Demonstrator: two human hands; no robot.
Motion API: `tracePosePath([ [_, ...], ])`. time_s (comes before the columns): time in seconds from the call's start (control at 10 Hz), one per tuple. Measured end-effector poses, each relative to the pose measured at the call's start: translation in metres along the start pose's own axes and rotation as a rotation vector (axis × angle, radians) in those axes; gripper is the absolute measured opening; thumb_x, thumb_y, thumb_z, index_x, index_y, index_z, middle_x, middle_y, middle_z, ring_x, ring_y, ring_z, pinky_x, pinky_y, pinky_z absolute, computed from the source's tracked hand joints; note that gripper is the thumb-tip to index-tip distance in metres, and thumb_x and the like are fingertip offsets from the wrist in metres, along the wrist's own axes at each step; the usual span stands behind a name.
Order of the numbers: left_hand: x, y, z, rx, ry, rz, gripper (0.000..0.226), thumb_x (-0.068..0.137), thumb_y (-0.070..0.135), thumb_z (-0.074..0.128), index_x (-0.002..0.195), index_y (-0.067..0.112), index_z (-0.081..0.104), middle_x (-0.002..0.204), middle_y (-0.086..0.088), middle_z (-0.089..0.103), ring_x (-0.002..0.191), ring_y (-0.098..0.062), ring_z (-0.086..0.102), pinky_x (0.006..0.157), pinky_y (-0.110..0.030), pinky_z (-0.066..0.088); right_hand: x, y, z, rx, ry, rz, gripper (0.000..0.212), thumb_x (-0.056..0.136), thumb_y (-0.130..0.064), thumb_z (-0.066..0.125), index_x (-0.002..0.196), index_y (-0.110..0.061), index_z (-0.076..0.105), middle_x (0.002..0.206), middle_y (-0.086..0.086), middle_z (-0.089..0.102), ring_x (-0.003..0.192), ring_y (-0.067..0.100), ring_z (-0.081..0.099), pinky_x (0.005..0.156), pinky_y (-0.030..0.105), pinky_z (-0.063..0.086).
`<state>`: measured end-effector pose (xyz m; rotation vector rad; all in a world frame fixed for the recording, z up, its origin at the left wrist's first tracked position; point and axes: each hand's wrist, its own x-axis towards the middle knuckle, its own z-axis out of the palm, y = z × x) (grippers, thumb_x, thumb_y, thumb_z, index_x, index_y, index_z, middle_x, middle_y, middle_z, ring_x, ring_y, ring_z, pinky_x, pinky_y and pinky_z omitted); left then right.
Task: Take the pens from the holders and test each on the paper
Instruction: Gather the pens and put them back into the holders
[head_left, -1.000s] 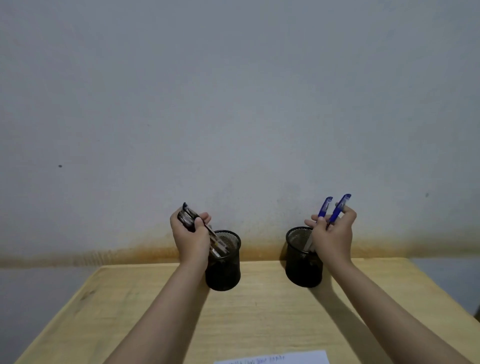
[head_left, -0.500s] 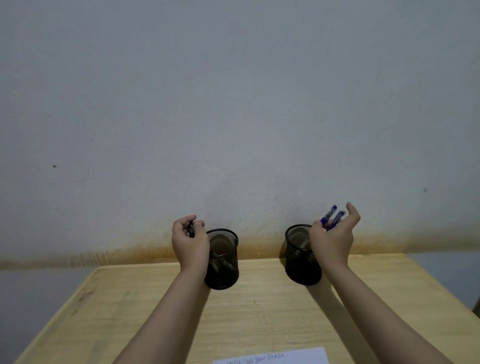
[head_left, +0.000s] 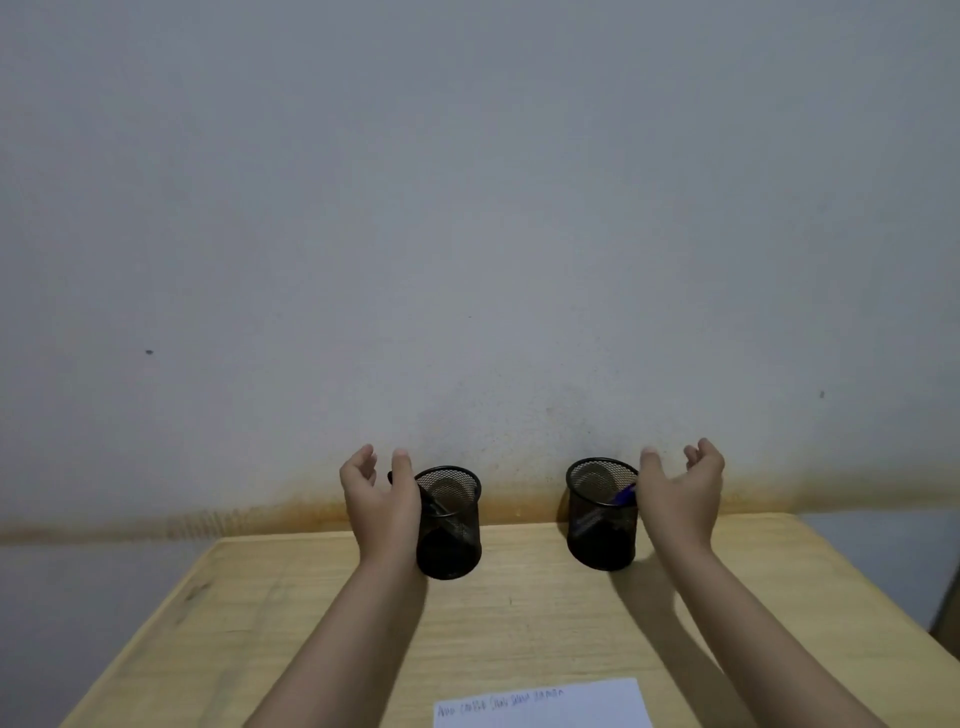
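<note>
Two black mesh holders stand at the far edge of the wooden table (head_left: 519, 623). The left holder (head_left: 457, 540) has dark pens (head_left: 436, 505) leaning inside it. Blue pens (head_left: 623, 494) lie in the right holder (head_left: 597, 530). My left hand (head_left: 382, 501) hovers just left of the left holder, fingers spread and holding nothing. Just right of the right holder, my right hand (head_left: 680, 493) is also spread and holds nothing. A white paper (head_left: 540, 704) with a line of handwriting lies at the near edge.
A grey wall (head_left: 467, 208) with an orange stain along its base rises right behind the holders. The table's left and right edges slant outward toward me.
Both hands held pens above the holders a second ago. The pens have dropped into the holders, and both hands have let go and spread their fingers.
</note>
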<state>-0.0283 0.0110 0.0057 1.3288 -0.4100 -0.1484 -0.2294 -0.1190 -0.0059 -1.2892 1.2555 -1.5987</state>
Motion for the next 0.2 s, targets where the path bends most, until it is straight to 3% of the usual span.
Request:
tracePosePath([
  [0.1,-0.054,0.032,-0.018,-0.057,-0.117,0.076,0.032,0.090,0.018,0.059,0.121,0.018,0.050,0.126,0.005,0.054,0.113,0.007,0.050,0.091,-0.015,0.038,-0.020,-0.050,-0.023,0.198,0.083,-0.164,0.051,0.091,-0.015,0.059,0.137,-0.007,0.039,0.135,0.007,0.051,0.128,0.016,0.046,0.106,0.030,0.037],
  [0.2,-0.142,0.039,-0.056,-0.143,-0.270,0.097,0.030,0.079,0.008,0.069,0.102,0.025,0.065,0.112,0.011,0.066,0.096,0.014,0.058,0.088,-0.014,0.045,-0.049,-0.114,-0.063,0.472,0.180,-0.421,0.036,0.090,-0.009,0.057,0.124,-0.011,0.049,0.114,0.001,0.060,0.112,0.011,0.056,0.098,0.023,0.046],
])
